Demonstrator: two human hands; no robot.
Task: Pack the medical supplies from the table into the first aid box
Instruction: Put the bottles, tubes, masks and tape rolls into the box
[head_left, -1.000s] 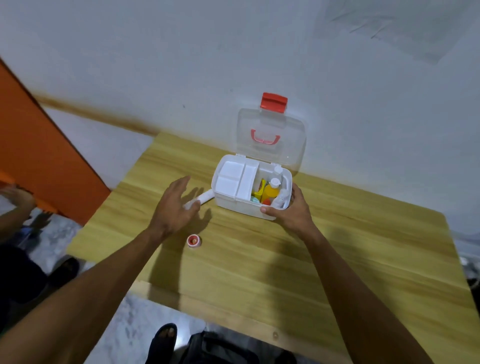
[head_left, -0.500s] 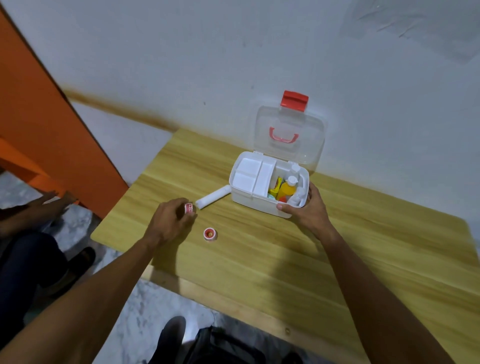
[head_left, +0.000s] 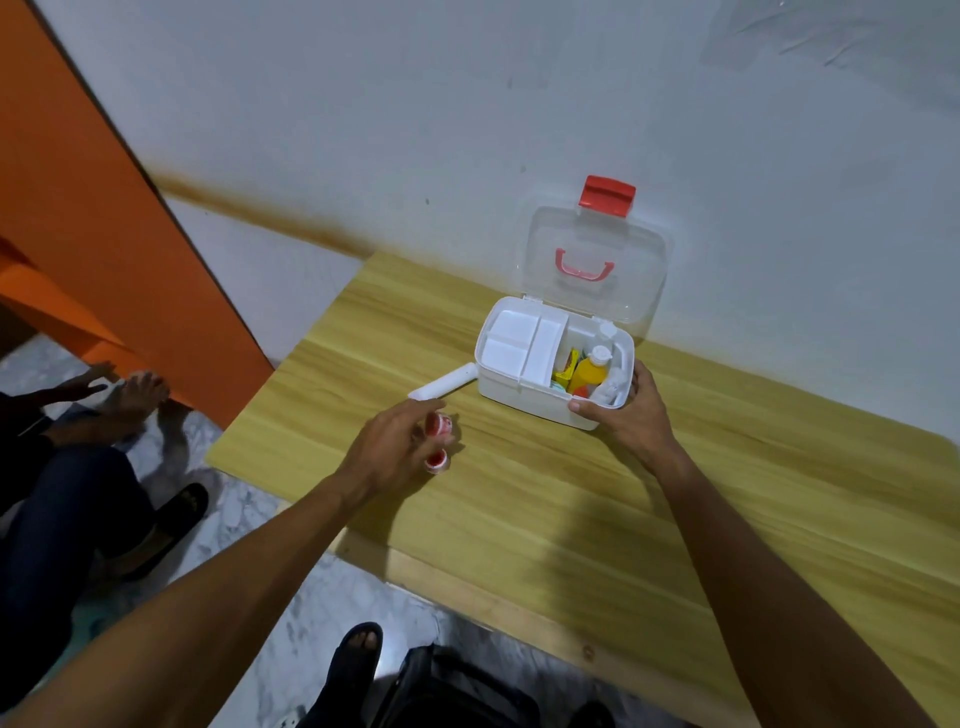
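No writing on anything here is sharp enough for me to read. The pale wooden table has wide bare room along its near edge and toward its right end. My white plastic first aid box, clear lid raised against the wall, sits at the far edge. My right hand grips its near right corner. My left hand pinches a small red-and-white tape roll in narrow fingers. A white cylindrical tube lies touching the box's left side. A second small red roll rests beside my left hand.
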